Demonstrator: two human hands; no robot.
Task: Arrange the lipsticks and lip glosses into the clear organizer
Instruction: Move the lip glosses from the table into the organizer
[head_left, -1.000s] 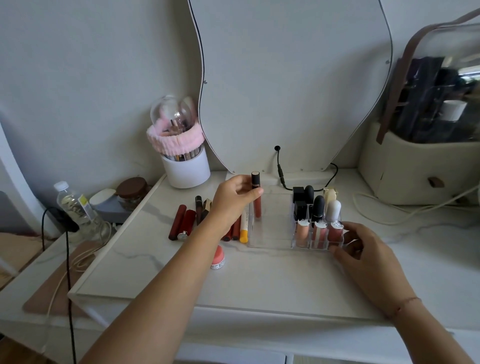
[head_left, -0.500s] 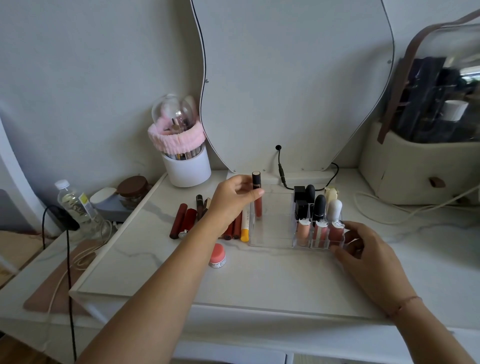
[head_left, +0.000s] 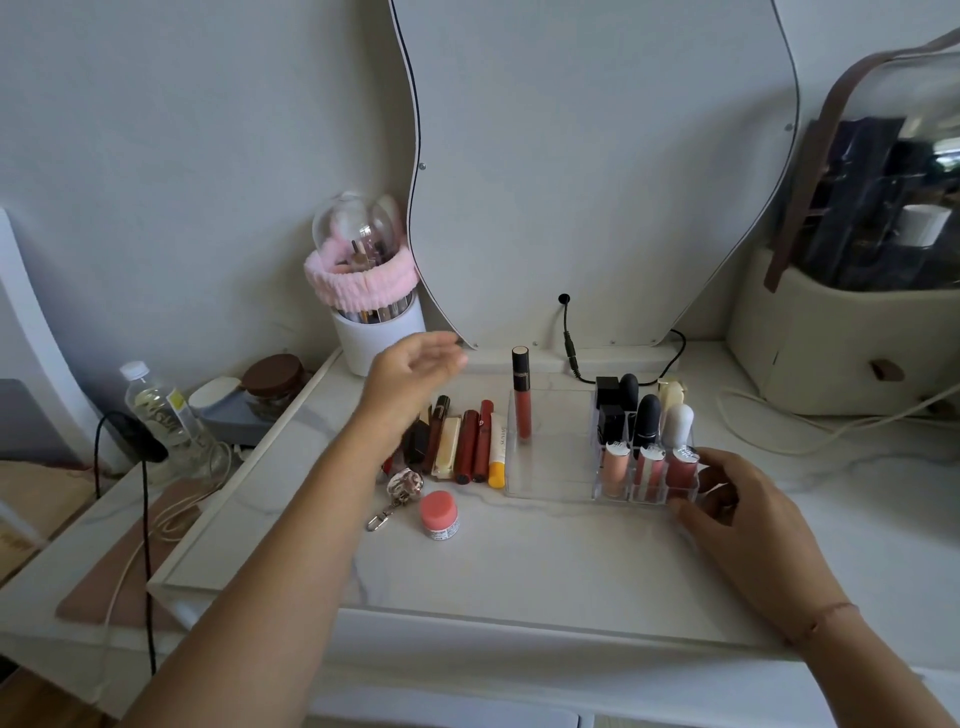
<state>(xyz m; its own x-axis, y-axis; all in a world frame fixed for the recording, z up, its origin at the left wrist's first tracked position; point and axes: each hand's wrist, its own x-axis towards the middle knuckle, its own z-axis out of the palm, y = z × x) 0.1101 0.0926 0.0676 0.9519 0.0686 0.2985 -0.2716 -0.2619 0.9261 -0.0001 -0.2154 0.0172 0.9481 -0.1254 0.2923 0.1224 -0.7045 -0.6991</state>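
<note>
White marble-look vanity top (head_left: 519, 566) against grey wall, mirror (head_left: 597, 171) behind. Clear organizer (head_left: 550, 467) at centre, red lip gloss (head_left: 521, 397) upright in left part. Left hand (head_left: 410, 376) released, empty, above loose lipsticks (head_left: 467, 447). Right hand (head_left: 737, 499) grasps organizer's right front corner.

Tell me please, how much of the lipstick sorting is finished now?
Roughly half. Done: the right side of the clear organizer holds about nine lipsticks and glosses, and a red lip gloss stands at its left end. In hand: nothing; the left hand is open above the loose row, and the right hand steadies the organizer. Left: the tubes lying beside it.
</note>
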